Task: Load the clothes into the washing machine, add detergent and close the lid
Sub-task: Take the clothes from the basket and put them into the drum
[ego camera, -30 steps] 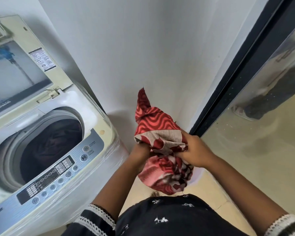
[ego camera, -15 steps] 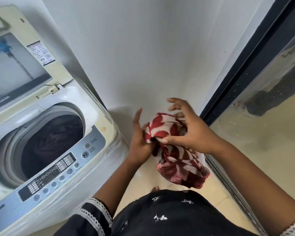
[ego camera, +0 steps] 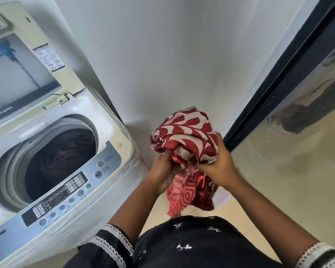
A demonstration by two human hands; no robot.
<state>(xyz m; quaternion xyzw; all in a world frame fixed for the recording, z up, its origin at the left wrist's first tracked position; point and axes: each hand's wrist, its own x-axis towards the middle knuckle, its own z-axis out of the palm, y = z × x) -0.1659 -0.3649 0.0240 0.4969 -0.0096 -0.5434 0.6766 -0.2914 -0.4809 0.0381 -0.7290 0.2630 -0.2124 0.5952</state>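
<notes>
A red cloth with a pale pattern [ego camera: 186,136] is bunched between both hands, right of the washing machine [ego camera: 112,132]. My left hand [ego camera: 161,171] grips it from the left, and my right hand [ego camera: 219,167] grips it from the right. Part of the cloth hangs below the hands. The top-loading machine stands at the left with its lid [ego camera: 23,70] raised. Dark clothes [ego camera: 60,157] lie in its drum. No detergent is in view.
A white wall runs behind the hands. A dark door frame [ego camera: 275,88] and a glass panel [ego camera: 307,113] stand at the right. The machine's control panel [ego camera: 66,192] faces me, and beige floor shows below the cloth.
My right hand, which was spread over the cloth, now grips it. The bundle has been gathered higher between both hands, with more cloth bulging above them.
</notes>
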